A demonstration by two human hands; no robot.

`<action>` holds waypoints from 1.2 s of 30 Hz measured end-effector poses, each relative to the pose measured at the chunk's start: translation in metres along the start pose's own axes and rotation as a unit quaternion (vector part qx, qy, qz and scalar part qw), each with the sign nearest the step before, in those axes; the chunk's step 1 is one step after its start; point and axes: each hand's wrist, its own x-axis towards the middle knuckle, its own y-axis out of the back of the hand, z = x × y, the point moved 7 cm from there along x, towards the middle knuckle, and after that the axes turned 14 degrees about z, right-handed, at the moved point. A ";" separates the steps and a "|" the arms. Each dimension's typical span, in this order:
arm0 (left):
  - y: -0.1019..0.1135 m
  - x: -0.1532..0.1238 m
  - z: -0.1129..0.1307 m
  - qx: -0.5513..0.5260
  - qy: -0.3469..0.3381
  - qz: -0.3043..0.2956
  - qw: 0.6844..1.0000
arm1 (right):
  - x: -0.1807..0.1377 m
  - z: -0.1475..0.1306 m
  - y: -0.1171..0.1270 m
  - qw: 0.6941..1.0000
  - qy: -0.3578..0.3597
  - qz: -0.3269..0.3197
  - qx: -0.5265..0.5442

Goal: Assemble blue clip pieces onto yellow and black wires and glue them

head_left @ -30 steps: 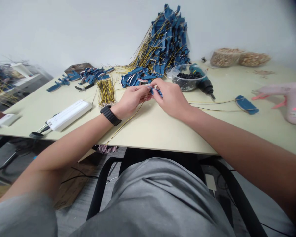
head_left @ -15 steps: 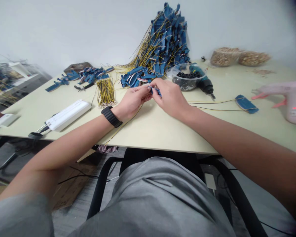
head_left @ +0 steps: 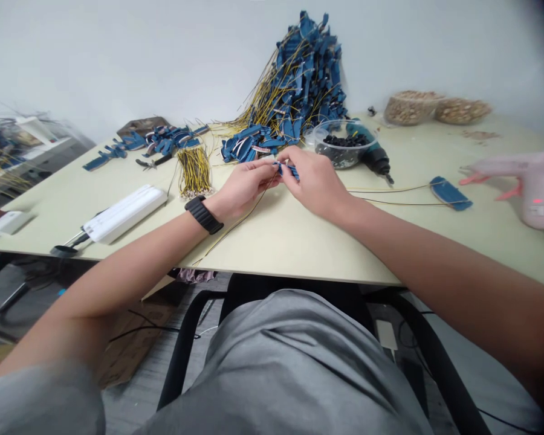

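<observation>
My left hand (head_left: 247, 188), a black band on its wrist, is closed at the fingertips around a thin yellow-and-black wire (head_left: 236, 225). From the fingers the wire trails down to the table's front edge. My right hand (head_left: 315, 181) meets it fingertip to fingertip, pinching a small blue piece (head_left: 292, 171) that is mostly covered by the fingers. Where wire and piece meet is too small to make out. Behind the hands lie loose blue pieces (head_left: 242, 144). A bundle of yellow-and-black wires (head_left: 194, 171) rests left of my left hand.
A tall heap of wired blue pieces (head_left: 310, 72) stands at the wall. Right of it are a tub of black parts (head_left: 344, 145) and a power drill (head_left: 377, 158). A pink glue gun (head_left: 532, 187) is far right, near a wired blue piece (head_left: 451, 193). Pliers (head_left: 154, 162) and a white box (head_left: 124, 212) lie left.
Both hands stay together at the same spot, with only small finger movements. The view has shifted slightly. A pale tip seen earlier at the left fingertips shows less now.
</observation>
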 end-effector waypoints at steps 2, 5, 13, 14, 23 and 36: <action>0.000 -0.001 0.000 -0.005 0.008 0.000 1.000 | -0.001 0.001 0.001 1.000 0.001 0.003 0.003; 0.000 -0.002 0.001 -0.005 0.004 0.004 1.000 | -0.001 0.001 0.001 1.000 0.007 0.017 0.010; 0.000 -0.003 0.003 0.026 -0.026 0.024 0.999 | -0.002 -0.004 0.007 0.999 0.030 0.035 0.011; 0.000 -0.003 0.003 0.027 -0.029 0.025 0.999 | -0.002 -0.004 0.007 0.999 0.034 0.035 0.011; -0.003 -0.003 0.000 0.022 -0.064 0.008 0.998 | -0.004 -0.003 0.003 0.997 0.067 0.045 0.012; -0.002 -0.003 -0.003 0.050 -0.089 0.037 0.994 | -0.005 -0.005 0.001 0.995 0.085 0.046 -0.001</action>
